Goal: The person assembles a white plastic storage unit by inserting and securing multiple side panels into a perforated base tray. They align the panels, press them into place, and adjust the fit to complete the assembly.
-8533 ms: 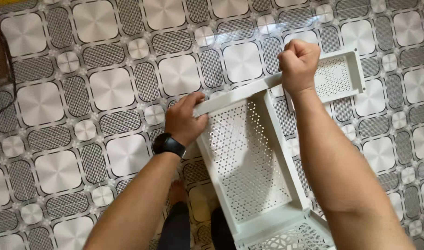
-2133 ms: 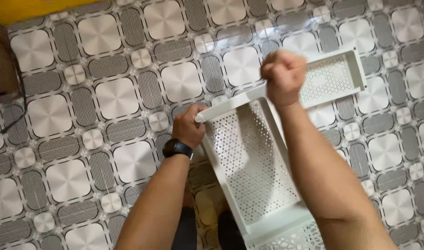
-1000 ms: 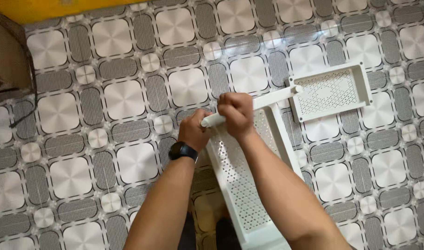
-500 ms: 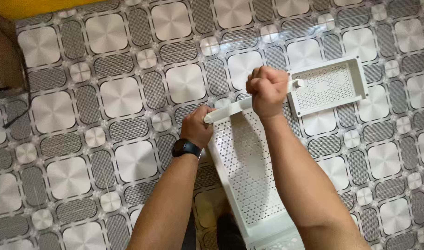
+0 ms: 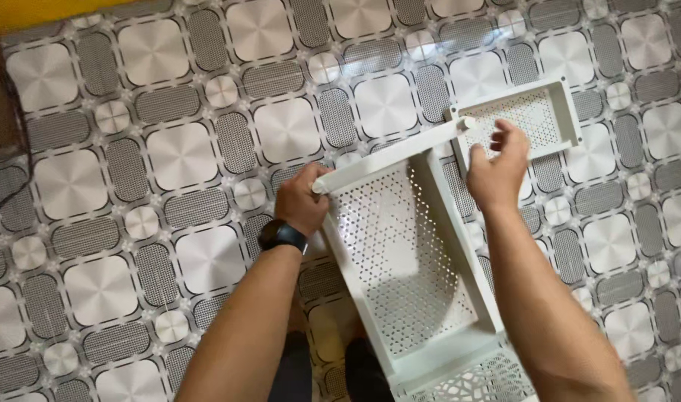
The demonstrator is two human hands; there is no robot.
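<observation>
Lifted out of its fist, the right hand (image 5: 498,167) now hovers open, fingers loosely apart, just above the white perforated rack (image 5: 404,257), which stands tilted on the floor. To steady it, the left hand (image 5: 303,199) is clamped on the rail's near end. Patterned grey tiles (image 5: 177,156) spread around; a yellow strip (image 5: 43,11) edges the top.

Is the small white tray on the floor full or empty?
Empty: the small white tray shows only its bare perforated bottom.

Left hand (image 5: 302,202) curled in a closed grip; right hand (image 5: 498,165) raised, fingers loosely open; both forearms extended
</observation>
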